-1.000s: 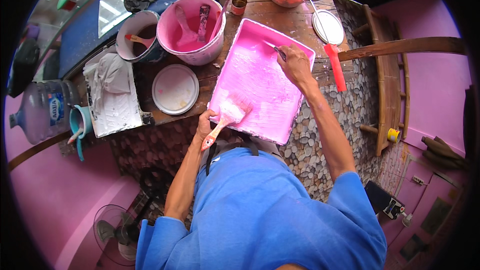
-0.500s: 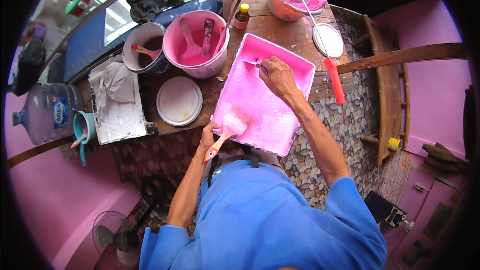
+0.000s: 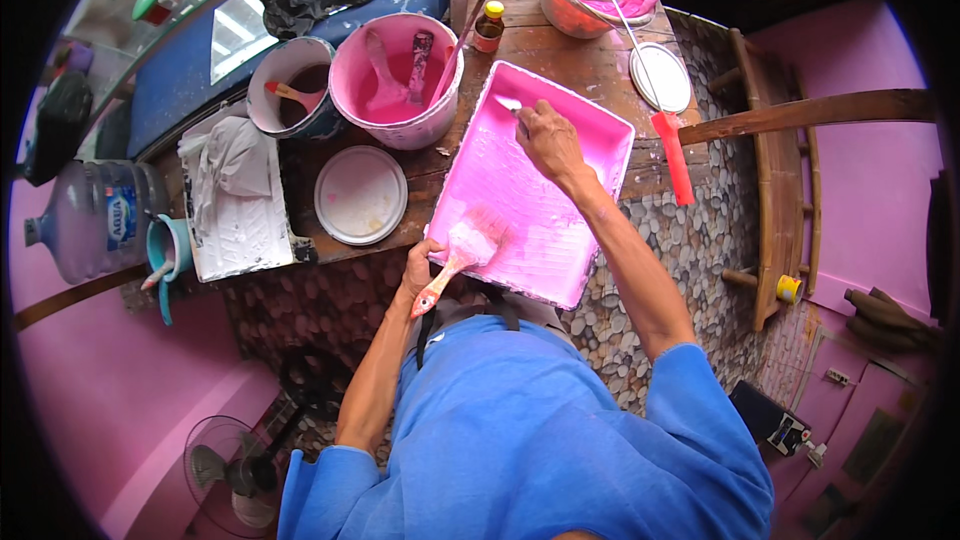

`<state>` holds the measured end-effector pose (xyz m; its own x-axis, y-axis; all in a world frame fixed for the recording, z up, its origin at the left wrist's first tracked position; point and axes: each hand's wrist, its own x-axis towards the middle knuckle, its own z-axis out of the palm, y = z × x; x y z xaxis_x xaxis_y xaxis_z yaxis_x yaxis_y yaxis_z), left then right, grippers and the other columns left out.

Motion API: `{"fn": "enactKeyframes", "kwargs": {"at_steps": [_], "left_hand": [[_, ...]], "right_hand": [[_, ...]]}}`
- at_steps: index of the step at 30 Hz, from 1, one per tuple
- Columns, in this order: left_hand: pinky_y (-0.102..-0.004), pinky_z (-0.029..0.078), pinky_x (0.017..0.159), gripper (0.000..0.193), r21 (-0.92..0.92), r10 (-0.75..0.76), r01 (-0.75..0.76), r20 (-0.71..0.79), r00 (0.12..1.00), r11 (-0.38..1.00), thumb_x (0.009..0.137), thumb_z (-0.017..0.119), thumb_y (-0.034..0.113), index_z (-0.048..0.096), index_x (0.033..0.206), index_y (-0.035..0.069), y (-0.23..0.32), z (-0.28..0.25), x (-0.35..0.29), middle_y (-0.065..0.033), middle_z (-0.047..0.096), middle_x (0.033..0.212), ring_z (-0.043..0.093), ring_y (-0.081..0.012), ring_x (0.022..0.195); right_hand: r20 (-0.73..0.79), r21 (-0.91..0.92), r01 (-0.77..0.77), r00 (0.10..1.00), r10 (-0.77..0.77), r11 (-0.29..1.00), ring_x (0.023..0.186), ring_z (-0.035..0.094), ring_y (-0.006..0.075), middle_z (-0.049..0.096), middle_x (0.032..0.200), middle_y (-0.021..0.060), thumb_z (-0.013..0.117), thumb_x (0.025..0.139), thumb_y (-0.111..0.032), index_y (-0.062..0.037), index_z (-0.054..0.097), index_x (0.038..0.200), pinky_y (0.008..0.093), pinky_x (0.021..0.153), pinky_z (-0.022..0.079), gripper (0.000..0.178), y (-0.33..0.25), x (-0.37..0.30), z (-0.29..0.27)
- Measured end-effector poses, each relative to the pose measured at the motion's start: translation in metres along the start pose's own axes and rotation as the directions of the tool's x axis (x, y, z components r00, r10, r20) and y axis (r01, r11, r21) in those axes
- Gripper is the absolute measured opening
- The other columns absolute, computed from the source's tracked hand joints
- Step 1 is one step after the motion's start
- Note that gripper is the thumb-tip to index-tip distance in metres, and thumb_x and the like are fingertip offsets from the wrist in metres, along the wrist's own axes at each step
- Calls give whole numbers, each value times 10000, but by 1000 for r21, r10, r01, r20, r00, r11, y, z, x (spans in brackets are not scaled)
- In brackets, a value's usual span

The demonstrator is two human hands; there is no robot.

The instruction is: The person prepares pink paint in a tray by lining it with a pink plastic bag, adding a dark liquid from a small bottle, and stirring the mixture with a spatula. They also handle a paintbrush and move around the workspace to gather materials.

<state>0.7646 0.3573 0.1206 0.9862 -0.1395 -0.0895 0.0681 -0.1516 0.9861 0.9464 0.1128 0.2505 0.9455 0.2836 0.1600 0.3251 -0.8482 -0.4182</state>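
A pink-coated paint tray point(image 3: 535, 195) sits tilted in front of me at the table's near edge. My left hand point(image 3: 418, 272) grips its near left corner, thumb over the rim. Beside that thumb lies a wide paintbrush point(image 3: 475, 243), its pink-smeared bristles inside the tray and its handle jutting over the rim toward me. My right hand point(image 3: 549, 140) is closed around a small scraper point(image 3: 508, 103), its shiny blade at the tray's far left inner side. Most of the scraper's handle is hidden in my fingers.
Left of the tray stand a pink paint bucket point(image 3: 440, 120) with brushes, a smaller bucket point(image 3: 262, 105) and a round lid point(image 3: 360, 196). Beyond it are a brown bottle point(image 3: 488, 32) and an orange basin point(image 3: 575, 12). A red-handled roller point(image 3: 672, 155) hangs off the right edge.
My right hand has moved the scraper a little farther up toward the tray's far left corner. The left hand keeps its grip, and the brush stays beside it.
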Motion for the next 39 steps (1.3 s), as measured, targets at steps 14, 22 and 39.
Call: {"fn": "enactKeyframes", "kwargs": {"at_steps": [14,22,39], "left_hand": [[-269,417,779,279,27,85,-85,23,996,996,616,768,35,594,833,32,-13,-5,-1,-11,590,827,511,-103,822],[-322,459,822,264,121,18,-25,59,998,992,738,543,147,584,955,1,-50,-4,-6,-87,594,890,569,-175,861],[-428,436,907,404,-789,-591,570,353,726,229,699,502,218,553,1062,47,-20,0,10,-107,602,991,577,-277,948]], "right_hand": [[90,10,-57,994,56,998,692,594,310,529,799,151,560,834,-141,-42,584,956,411,612,502,159,-1,-68,-14],[-385,144,-144,903,189,979,648,585,283,566,775,148,604,833,-121,-23,580,1026,381,585,471,218,8,-122,-34],[-345,30,-385,862,371,922,663,569,309,551,768,153,592,830,-141,-17,589,986,393,590,464,199,40,-151,-41]]}}
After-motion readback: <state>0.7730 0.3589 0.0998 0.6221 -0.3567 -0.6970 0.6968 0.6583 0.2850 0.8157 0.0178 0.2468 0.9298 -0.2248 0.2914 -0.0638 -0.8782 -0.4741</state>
